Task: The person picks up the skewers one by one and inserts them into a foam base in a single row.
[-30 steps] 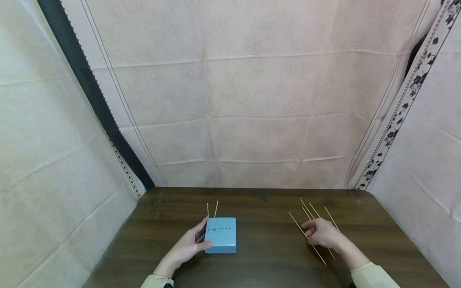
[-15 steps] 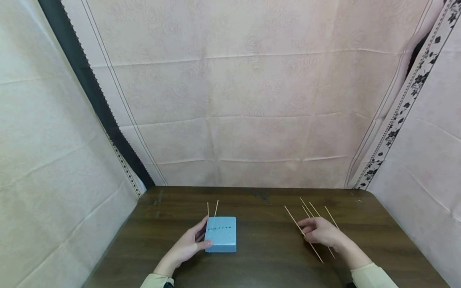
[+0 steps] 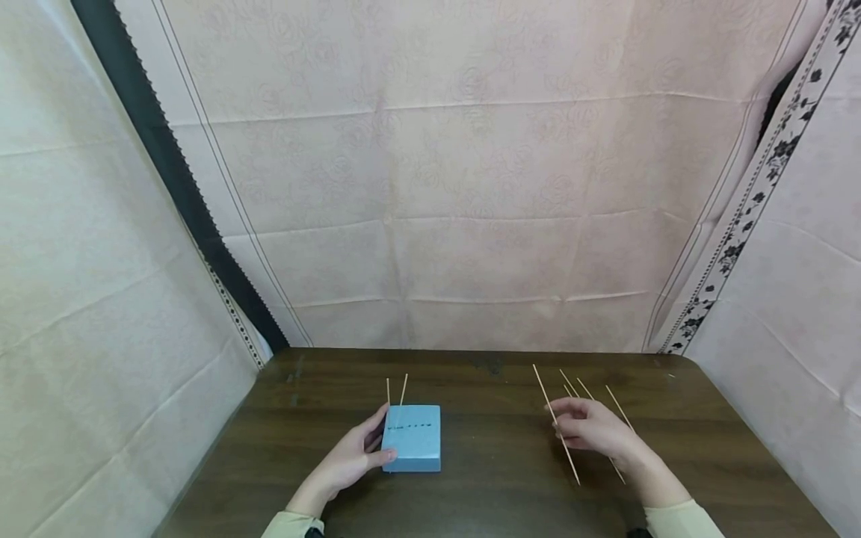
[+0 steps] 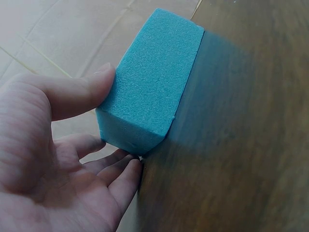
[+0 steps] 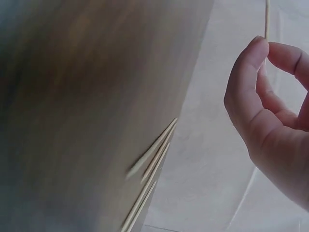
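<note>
A blue foam block (image 3: 412,444) lies on the table with a row of small dark marks across its upper face. Two thin wooden skewers (image 3: 403,390) stick up at its far left part. My left hand (image 3: 353,454) grips the block's left side, thumb on the near edge, as the left wrist view (image 4: 145,72) also has it. Over to the right, my right hand (image 3: 595,432) pinches one skewer (image 3: 542,387) near its middle. In the right wrist view, thumb and fingertip meet on that skewer (image 5: 267,21), its lower part hidden by the hand.
Several loose skewers (image 3: 620,408) lie on the table behind and under the right hand, partly covered by it. The dark wooden table (image 3: 484,478) ends at a pale cloth backdrop (image 3: 471,224), with more cloth at both sides.
My right hand has lifted one skewer off the table, shifted slightly left, and turned it more upright in view. The left hand and the block have stayed in place.
</note>
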